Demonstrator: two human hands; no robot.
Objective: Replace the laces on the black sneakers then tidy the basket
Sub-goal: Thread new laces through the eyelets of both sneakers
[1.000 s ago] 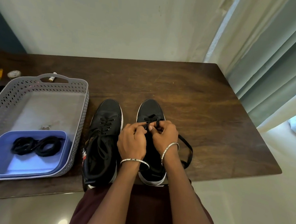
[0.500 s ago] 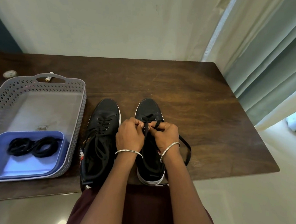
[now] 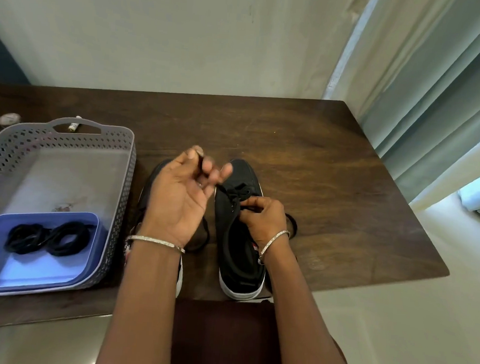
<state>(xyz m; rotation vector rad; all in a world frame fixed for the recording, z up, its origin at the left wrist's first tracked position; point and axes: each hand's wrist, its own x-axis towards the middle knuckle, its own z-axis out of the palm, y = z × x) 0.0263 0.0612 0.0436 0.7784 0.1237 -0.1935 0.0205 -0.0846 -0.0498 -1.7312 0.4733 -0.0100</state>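
Pinching a black lace [image 3: 239, 189] at the eyelets of the right sneaker [image 3: 230, 238], the right hand [image 3: 264, 220] sits at 3 o'clock of the raised left hand [image 3: 175, 203], whose curled fingers [image 3: 196, 153] nip the lace's end. At 9 o'clock on the table [image 3: 319, 173], a basket [image 3: 65, 141] holds 2 lace coils [image 3: 47, 236].

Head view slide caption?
Left hand holds the lace raised; right hand pinches it at the black sneaker's eyelets.

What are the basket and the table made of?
The basket looks like moulded plastic, matte grey: its walls have regular punched holes and a cut-out handle. The table looks like dark wood or wood-look laminate, with visible grain and a slight sheen; I cannot tell which.
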